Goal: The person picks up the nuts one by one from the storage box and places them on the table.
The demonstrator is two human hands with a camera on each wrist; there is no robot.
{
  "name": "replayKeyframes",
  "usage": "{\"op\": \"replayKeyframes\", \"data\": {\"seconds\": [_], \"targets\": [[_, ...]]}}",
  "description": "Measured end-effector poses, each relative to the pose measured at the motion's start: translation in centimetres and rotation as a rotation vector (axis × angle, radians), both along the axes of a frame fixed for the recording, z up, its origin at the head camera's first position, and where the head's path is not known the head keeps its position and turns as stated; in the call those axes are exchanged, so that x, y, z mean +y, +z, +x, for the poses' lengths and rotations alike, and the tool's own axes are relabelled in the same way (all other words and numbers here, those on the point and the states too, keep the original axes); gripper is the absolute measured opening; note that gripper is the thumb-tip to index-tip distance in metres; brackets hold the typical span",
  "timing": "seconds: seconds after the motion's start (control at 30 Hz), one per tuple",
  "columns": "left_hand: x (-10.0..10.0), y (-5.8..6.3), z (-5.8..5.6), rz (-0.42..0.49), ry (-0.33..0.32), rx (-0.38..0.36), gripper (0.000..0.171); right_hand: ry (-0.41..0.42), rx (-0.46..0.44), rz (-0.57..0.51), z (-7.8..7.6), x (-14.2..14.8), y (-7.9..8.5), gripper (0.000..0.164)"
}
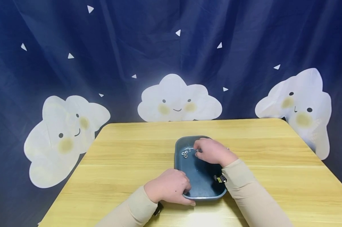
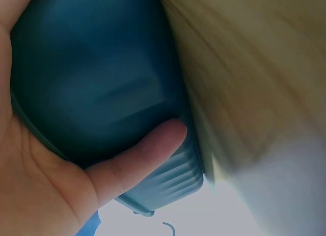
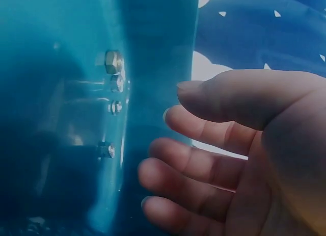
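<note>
A dark blue-green plastic tray (image 1: 197, 176) lies on the wooden table, its far end angled slightly left. My left hand (image 1: 171, 187) grips its near left corner; in the left wrist view the thumb (image 2: 145, 154) presses against the tray's outer wall. Small metal nuts (image 1: 185, 156) sit in the far left part of the tray. Over the tray's far right side hovers my right hand (image 1: 213, 152), fingers loosely bent. In the right wrist view nothing shows between its thumb and fingertips, and several nuts (image 3: 113, 62) lie in a row beside them, apart from the hand.
The wooden table (image 1: 125, 148) extends around the tray on all sides. A dark blue curtain (image 1: 154, 41) with white cloud shapes hangs behind the table's far edge. Small black devices (image 1: 220, 179) are strapped at both wrists.
</note>
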State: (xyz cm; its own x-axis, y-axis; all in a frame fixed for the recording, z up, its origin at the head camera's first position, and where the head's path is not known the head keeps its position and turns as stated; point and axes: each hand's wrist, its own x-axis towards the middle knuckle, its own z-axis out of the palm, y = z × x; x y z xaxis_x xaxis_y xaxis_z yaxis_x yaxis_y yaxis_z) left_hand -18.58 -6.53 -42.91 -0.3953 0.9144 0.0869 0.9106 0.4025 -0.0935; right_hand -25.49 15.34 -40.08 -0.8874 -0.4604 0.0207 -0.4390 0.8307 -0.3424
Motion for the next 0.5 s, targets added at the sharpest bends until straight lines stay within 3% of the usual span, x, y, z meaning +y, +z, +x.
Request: {"op": "replayKeyframes", "data": {"seconds": [0.5], "targets": [[0.03, 0.0, 0.0, -0.011, 0.01, -0.011, 0.055, -0.03, -0.049, 0.101, 0.15, -0.53, -0.26, 0.035]]}}
